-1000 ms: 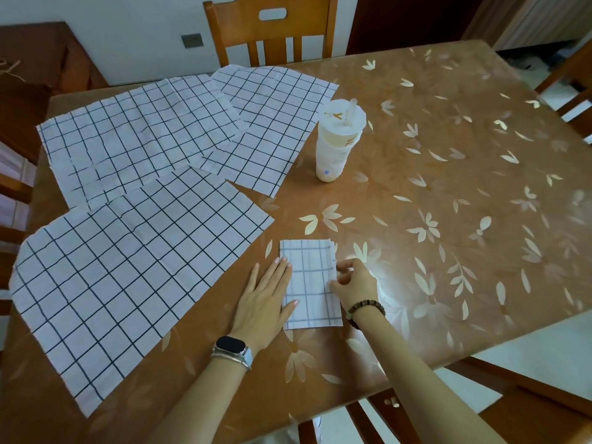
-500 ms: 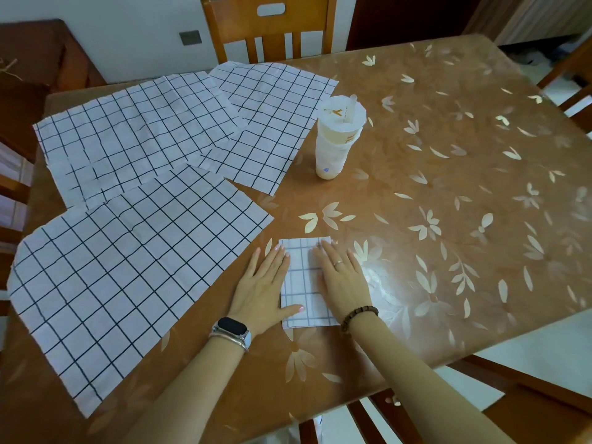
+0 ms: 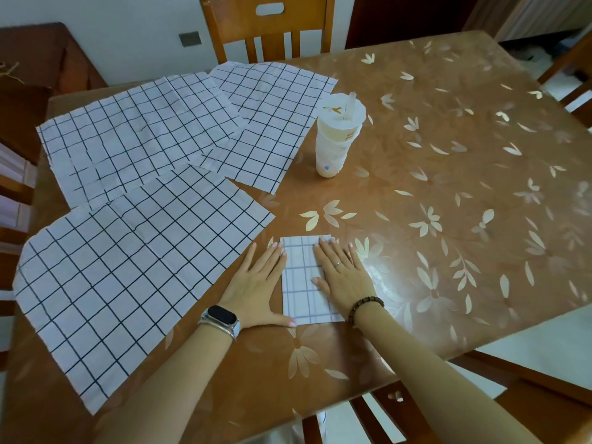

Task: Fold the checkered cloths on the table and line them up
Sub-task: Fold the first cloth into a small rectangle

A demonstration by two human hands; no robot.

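A small folded checkered cloth (image 3: 302,283) lies near the table's front edge. My left hand (image 3: 256,288) lies flat along its left side, fingers straight, thumb at the cloth's lower left corner. My right hand (image 3: 344,277) presses flat on the cloth's right half, covering that side. Three unfolded checkered cloths lie spread on the left: a large one (image 3: 128,270) nearest me, one (image 3: 137,136) behind it, and one (image 3: 272,123) at the back centre. They overlap at their edges.
A white plastic cup with a straw (image 3: 336,136) stands behind the folded cloth, by the back-centre cloth's edge. The brown table (image 3: 448,193) has a glossy flower-pattern cover. Wooden chairs stand at the far side (image 3: 266,30), the right and the near edge.
My right hand went from fingering the folded cloth's right edge to lying flat on it. Both hands have slid slightly forward along the cloth, smoothing it.
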